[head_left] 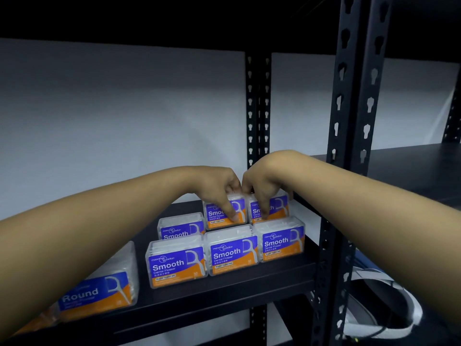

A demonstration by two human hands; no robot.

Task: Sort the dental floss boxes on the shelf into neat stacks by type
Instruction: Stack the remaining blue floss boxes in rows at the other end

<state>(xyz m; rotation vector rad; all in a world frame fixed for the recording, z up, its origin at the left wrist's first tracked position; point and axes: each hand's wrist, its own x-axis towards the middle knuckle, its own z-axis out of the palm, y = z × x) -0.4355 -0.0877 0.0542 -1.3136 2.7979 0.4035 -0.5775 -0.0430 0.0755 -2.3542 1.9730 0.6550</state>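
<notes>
Both your hands grip Smooth boxes on the top tier, at the back of the black shelf [224, 299].

Your left hand [219, 189] curls over the upper left Smooth box [223, 213], thumb down its label; your right hand [262, 186] does the same on the upper right Smooth box [270, 207], just beside it, and your two hands nearly touch above them. Directly below your grips sits a front row of three Smooth boxes [233, 250], with another Smooth box [180, 226] behind its left end. Well to the left of your left hand, under your forearm, lies a Round box [99, 288] near the shelf's front edge. Behind your hands stands a pale wall [124, 108]; right of your right hand rises a black slotted upright [349, 96], and below it, off the shelf, lies a white strap [389, 328].
</notes>
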